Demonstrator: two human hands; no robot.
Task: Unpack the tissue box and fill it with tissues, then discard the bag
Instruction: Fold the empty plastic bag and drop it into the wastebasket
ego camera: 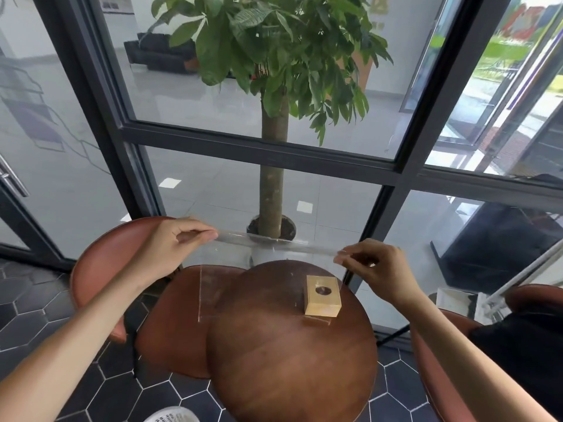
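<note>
Across the middle of the frame, a clear plastic bag (243, 269) hangs stretched by its top edge between both hands, above the round wooden table (289, 360). Left hand (173, 248) pinches the upper left corner in a narrow grip; right hand (374, 269) pinches the upper right. Right of centre, a small wooden tissue box (322, 296) sits on the table near its far edge, round hole upward, inside unseen. Brown chairs (100, 263) crowd the table's left and right sides.
</note>
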